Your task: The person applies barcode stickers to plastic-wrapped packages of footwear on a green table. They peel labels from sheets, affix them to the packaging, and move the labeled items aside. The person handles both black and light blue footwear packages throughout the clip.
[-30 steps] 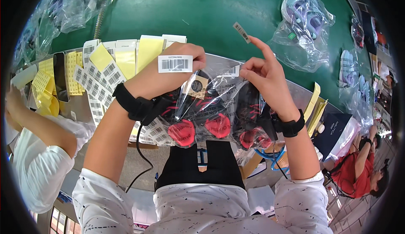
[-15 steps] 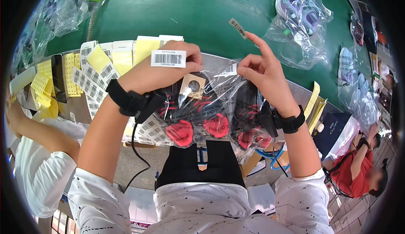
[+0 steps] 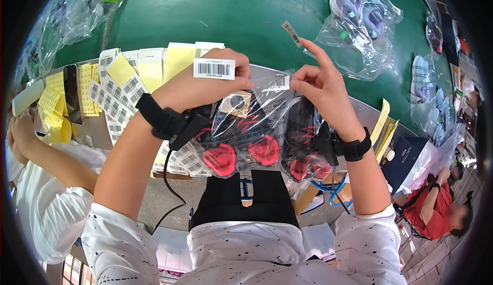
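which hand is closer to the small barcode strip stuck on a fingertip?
Right. The small barcode strip sticks to the raised index fingertip of the right hand. The left hand is off to its left, gripping the clear bag and carrying a wider white barcode label.

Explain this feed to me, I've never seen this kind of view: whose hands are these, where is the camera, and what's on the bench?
The camera sits on a person's head and looks down through a fisheye lens, so straight edges bend. There is no machine: the two bare hands are that person's own. The left hand has a white barcode label stuck on it, and the right hand carries a smaller label strip on its raised fingertip. Both grip a clear plastic bag with black and red items inside. Behind it lie sheets of barcode labels on a grey board and more bagged goods on the green table. Other people work at both sides.
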{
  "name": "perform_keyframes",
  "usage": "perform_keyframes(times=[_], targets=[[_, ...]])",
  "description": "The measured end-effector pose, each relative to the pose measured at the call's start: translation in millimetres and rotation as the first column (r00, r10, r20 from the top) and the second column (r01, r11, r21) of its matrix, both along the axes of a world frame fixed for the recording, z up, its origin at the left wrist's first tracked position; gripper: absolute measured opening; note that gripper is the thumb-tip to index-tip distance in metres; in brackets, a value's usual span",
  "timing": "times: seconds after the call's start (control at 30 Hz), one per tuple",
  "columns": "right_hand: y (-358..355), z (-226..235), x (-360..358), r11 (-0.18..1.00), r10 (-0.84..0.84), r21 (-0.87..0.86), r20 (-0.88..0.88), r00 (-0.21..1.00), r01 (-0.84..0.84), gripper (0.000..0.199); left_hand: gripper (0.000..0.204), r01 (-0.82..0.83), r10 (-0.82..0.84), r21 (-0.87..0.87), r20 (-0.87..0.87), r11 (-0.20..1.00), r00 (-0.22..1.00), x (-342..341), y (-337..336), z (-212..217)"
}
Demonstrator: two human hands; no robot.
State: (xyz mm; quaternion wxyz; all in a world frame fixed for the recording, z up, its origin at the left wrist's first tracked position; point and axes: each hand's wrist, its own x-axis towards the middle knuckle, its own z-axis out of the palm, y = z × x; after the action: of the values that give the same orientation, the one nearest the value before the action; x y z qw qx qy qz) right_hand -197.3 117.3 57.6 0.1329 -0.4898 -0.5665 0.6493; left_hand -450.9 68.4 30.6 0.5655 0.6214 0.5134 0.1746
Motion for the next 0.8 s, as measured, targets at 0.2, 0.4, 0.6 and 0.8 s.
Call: perform_keyframes(times=[0.2, 0.4, 0.6, 0.8], targets=[[-1.9, -0.2, 2.9, 1.000, -0.009, -0.003, -0.004, 1.000, 0.009, 0.072, 0.023, -0.163, 0.171, -0.069, 0.114, 0.984, 0.979, 4.5, -1.9, 4.2], [-2.3, 0.7, 0.9, 1.000, -0.015, 0.007, -0.035, 0.999, 0.015, 0.072, 0.025, -0.013, 0.012, 0.151, 0.010, 0.988, 1.000, 4.4, 1.7, -6.6], [-1.8, 0.6, 0.6, 1.000, 0.017, 0.026, 0.003, 1.000, -0.017, 0.072, 0.022, -0.046, 0.046, 0.135, 0.009, 0.990, 0.999, 1.6, 3.5, -5.0], [0.2, 1.4, -1.3, 0.996, -0.035, 0.078, 0.004, 0.999, 0.035, 0.064, 0.022, -0.053, 0.056, 0.201, -0.010, 0.978, 0.998, 0.8, 3.6, -10.5]])
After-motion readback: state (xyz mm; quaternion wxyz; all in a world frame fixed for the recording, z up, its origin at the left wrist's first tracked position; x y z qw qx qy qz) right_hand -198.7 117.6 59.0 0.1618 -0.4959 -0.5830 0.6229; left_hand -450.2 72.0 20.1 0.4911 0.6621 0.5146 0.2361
